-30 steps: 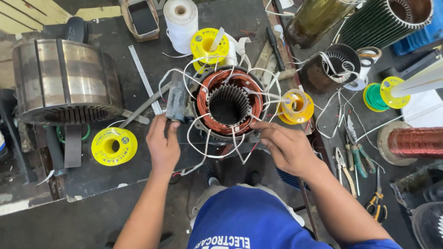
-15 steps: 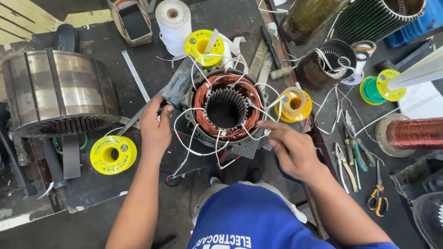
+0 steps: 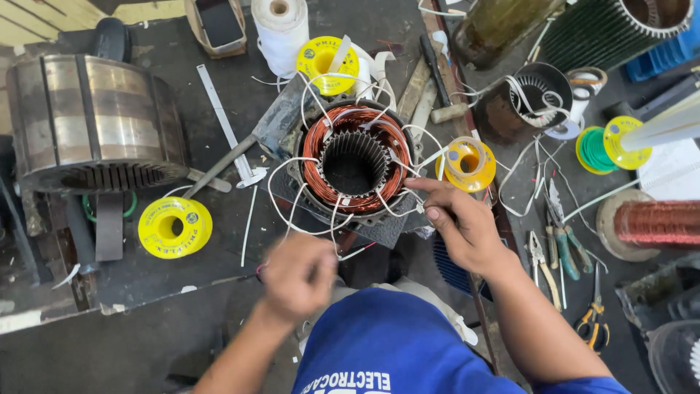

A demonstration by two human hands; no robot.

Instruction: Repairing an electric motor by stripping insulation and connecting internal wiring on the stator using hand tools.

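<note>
A motor stator (image 3: 355, 162) with copper windings and loose white lead wires lies on the dark workbench in front of me. My right hand (image 3: 458, 221) rests at its right side, fingers pinching one of the white wires at the stator's rim. My left hand (image 3: 297, 274) is blurred, pulled back below the stator near the bench's front edge, fingers curled; whether it holds a wire I cannot tell. My blue shirt fills the bottom of the view.
A large steel rotor (image 3: 91, 124) lies at left, yellow spools (image 3: 175, 227) (image 3: 467, 163) flank the stator, a white twine roll (image 3: 281, 29) stands behind. Pliers and scissors (image 3: 563, 252) lie at right beside a copper wire spool (image 3: 652, 224) and a second small stator (image 3: 526, 102).
My left hand left the stator's left side and drew back toward me below it. My right hand shifted up to the stator's right rim. The view moved closer.
</note>
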